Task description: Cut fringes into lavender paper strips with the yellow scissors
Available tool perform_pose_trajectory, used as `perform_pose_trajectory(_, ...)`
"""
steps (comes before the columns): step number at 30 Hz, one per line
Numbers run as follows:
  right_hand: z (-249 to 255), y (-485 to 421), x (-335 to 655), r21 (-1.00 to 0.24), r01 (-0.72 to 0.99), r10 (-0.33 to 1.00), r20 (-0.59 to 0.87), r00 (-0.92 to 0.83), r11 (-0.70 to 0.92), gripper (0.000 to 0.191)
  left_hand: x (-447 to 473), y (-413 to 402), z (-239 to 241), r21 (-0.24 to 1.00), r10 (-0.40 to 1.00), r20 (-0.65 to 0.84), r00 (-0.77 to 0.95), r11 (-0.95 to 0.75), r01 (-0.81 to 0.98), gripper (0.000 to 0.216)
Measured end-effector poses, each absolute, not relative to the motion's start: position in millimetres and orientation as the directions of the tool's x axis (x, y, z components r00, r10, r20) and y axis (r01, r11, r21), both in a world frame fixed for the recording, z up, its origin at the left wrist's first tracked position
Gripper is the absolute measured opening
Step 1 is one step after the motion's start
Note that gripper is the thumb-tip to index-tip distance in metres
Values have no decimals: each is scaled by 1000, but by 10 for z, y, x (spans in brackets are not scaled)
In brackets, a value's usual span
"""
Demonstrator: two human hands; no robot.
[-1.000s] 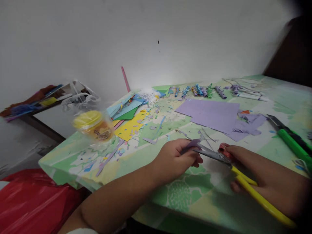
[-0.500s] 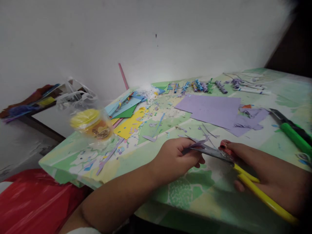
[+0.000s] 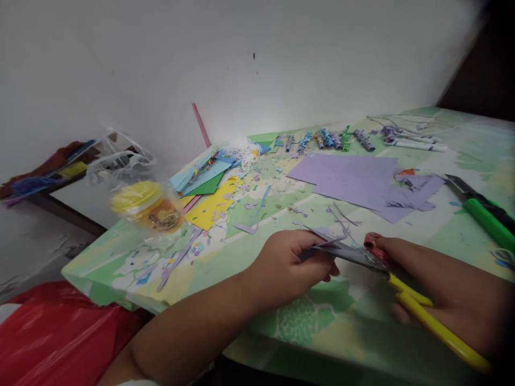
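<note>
My left hand pinches a small piece of purple paper, most of it hidden by the fingers and blades; thin cut fringes stick up from it. In my right hand is a pair of scissors with yellow handles, its blades reaching left across the paper, right at the left fingertips. A small red piece shows at the right thumb tip near the pivot; its kind I cannot make out. Behind the hands lie larger sheets of purple paper.
A green utility knife lies at the right. Along the wall sit several fringed paper rolls and white string. Yellow paper and scraps cover the left side, near a bagged yellow-lidded tub. Red plastic hangs below the table edge.
The scissors blades have drawn closer together across the purple paper. Both hands stay nearly in place, and the whole view has shifted slightly.
</note>
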State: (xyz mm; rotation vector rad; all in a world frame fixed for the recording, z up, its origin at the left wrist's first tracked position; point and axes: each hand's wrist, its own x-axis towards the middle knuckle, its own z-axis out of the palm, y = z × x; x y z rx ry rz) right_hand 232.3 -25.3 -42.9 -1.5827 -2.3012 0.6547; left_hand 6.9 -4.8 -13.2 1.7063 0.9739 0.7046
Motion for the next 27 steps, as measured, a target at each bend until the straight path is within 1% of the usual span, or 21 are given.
perform_pose_trajectory(4, -479, -259, 2356, -497, 810, 932, -10, -363, 311, 52, 68, -52, -108, 939, 866, 15, 499, -183, 290, 14)
perform_pose_trajectory(9, -563, -260, 2423, -494, 786, 914, 46, -402, 371, 52, 63, -49, -90, 936, 859, 13, 512, -192, 297, 14)
perform_pose_trajectory(13, -501, -261, 2378, -482, 809, 924, 4, -383, 337, 51, 60, -43, -87, 929, 852, 36, 522, -222, 297, 13)
perform_pose_trajectory(21, -458, -272, 2355, -495, 799, 925, 24, -380, 342, 46, 68, -57, -79, 925, 860, 49, 508, -231, 302, 12)
perform_pose_trajectory(27, -478, -265, 2348, -485, 806, 927, 26, -375, 340, 49, 69, -51, -84, 924, 855, 57, 516, -241, 298, 13)
